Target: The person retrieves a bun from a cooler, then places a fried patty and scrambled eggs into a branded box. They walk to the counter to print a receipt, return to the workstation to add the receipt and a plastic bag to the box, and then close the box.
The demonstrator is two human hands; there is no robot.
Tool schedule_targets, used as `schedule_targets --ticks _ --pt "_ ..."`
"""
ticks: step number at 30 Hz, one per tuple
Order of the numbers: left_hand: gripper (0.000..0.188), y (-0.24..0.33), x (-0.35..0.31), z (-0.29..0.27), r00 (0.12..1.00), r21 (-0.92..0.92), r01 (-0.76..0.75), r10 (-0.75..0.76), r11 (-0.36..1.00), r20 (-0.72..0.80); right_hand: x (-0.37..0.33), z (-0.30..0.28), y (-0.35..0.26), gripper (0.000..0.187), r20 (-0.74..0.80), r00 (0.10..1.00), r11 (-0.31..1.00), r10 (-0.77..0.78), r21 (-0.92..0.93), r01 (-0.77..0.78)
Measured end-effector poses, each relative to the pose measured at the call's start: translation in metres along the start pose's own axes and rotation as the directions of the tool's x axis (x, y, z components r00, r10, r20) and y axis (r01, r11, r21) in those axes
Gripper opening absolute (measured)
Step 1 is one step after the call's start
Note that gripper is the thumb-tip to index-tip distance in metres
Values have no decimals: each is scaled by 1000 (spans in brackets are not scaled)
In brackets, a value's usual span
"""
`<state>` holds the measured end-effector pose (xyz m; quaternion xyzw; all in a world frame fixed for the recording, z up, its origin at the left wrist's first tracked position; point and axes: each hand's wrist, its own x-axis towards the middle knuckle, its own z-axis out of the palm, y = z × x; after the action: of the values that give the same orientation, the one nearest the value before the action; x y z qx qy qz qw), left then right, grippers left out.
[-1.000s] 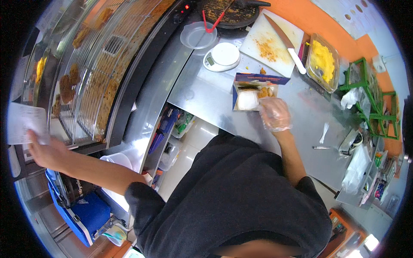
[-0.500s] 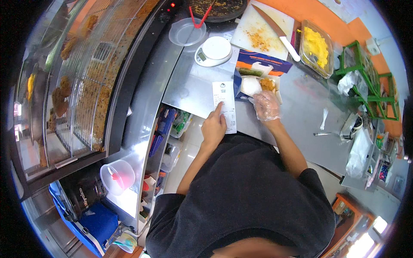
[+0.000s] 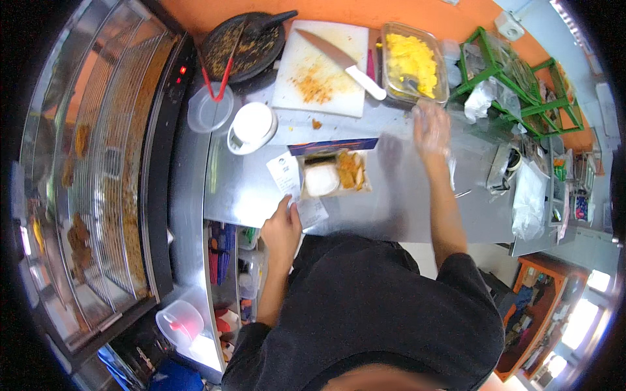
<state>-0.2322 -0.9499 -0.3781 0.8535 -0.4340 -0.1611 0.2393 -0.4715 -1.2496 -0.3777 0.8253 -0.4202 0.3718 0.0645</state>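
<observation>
My left hand (image 3: pixel 282 226) presses on a white paper slip (image 3: pixel 295 188) lying on the steel counter (image 3: pixel 391 202), just left of an open food box (image 3: pixel 332 171) that holds a white round of rice and fried pieces. My right hand (image 3: pixel 432 129), in a clear plastic glove, hovers with fingers spread above the counter to the right of the box, just below a clear container of yellow scrambled egg (image 3: pixel 413 60). It holds nothing.
A white cutting board (image 3: pixel 321 68) with crumbs and a knife (image 3: pixel 342 61) lies behind the box. A dark pan (image 3: pixel 242 44), a clear tub with red tongs (image 3: pixel 210 107) and a white bowl (image 3: pixel 252 126) stand at back left. A heated display case (image 3: pixel 98 176) fills the left; a green rack (image 3: pixel 515 78) stands right.
My left hand came in from the display case with the paper slip and laid it on the counter beside the box. My right hand left the box and moved right toward the egg container.
</observation>
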Motion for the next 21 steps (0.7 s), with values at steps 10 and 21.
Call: schedule_targets --ticks 10,21 --pt "39 214 117 132 776 -384 -611 621 692 -114 103 55 94 27 796 605 979 30 -147 145" --pt "71 230 204 219 858 91 -500 507 861 -78 105 57 94 18 854 512 854 95 -334 399"
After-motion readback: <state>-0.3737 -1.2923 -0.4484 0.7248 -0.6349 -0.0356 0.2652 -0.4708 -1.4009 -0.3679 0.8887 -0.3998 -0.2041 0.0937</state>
